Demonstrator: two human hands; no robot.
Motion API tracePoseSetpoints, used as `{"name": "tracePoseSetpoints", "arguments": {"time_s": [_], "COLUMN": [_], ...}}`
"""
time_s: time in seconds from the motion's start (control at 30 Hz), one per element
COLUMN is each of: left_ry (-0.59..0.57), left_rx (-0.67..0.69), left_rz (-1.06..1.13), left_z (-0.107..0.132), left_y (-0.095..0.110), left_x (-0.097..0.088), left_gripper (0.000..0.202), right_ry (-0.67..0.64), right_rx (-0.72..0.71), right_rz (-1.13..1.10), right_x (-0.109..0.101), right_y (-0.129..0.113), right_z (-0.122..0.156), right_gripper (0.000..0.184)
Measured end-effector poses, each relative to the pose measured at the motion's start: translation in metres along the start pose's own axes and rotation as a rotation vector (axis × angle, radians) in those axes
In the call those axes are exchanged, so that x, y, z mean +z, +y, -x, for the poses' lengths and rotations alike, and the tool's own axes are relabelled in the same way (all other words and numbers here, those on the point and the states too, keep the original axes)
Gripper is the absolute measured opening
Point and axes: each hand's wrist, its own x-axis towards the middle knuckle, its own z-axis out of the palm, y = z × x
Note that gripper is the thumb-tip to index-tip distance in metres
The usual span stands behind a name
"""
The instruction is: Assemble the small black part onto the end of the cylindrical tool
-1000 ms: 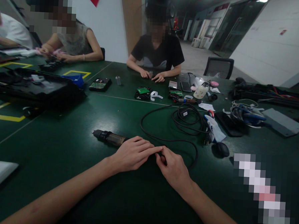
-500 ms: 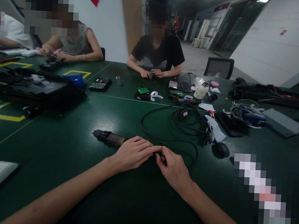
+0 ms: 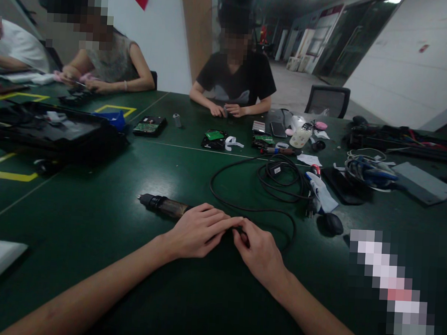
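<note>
An electric screwdriver (image 3: 171, 208) with a dark body lies on the green table, its tip pointing left. My left hand (image 3: 201, 231) is closed over its rear part, palm down, and covers that end. My right hand (image 3: 260, 247) touches the left fingertips, its thumb and fingers pinched by the tool's tail end. A black cable (image 3: 293, 223) runs in behind the right hand, and the fingers appear closed on its end. The exact joint between cable and tool is hidden by my hands.
Beyond my hands lie the coiled cable (image 3: 283, 178), circuit board units (image 3: 214, 138), a second screwdriver (image 3: 280, 151) and a cup (image 3: 300, 136). A black tray-like casing (image 3: 60, 134) stands left. Tools and wires (image 3: 371, 170) lie right. Several people sit around the table.
My hands and the electric screwdriver stay almost still. Across the table, the person's hands shift slightly.
</note>
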Motion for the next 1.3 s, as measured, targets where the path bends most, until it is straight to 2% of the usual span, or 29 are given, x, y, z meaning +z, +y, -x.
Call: {"name": "tracePoseSetpoints", "arguments": {"time_s": [0.17,0.33,0.5,0.67,0.83,1.03,1.2,1.3], "left_ry": [0.040,0.013,0.048,0.000,0.039,0.009,0.045,0.016], "left_rx": [-0.014,-0.016,-0.027,-0.004,-0.015,0.000,-0.010,-0.007], "left_rz": [-0.038,-0.013,-0.044,0.007,-0.024,0.001,-0.022,0.004], "left_z": [-0.0003,-0.0001,-0.0002,-0.0004,0.0004,0.0004,-0.0001,-0.0002], "left_y": [0.0003,0.0012,0.0006,0.0009,0.0000,0.0001,-0.0003,0.0003], "left_x": [0.0005,0.0016,0.0032,-0.0006,0.0020,0.0011,0.0009,0.0001], "left_gripper": [0.050,0.055,0.050,0.057,0.049,0.054,0.049,0.054], "right_ry": [-0.010,0.001,-0.004,0.004,-0.007,0.001,0.001,0.011], "right_rx": [0.003,0.000,0.004,0.001,-0.004,0.011,0.012,0.005], "right_rz": [0.003,0.019,-0.027,0.008,0.013,0.008,-0.012,-0.007], "right_x": [0.0010,0.0032,0.0028,-0.0002,-0.0016,-0.0016,-0.0008,-0.0002], "right_y": [0.0016,0.0037,0.0029,0.0006,-0.0007,-0.0018,-0.0007,-0.0002], "right_z": [0.0004,0.0010,0.0003,-0.0007,-0.0009,-0.0008,-0.0008,-0.0007], "right_gripper": [0.005,0.005,0.009,0.005,0.006,0.006,0.006,0.005]}}
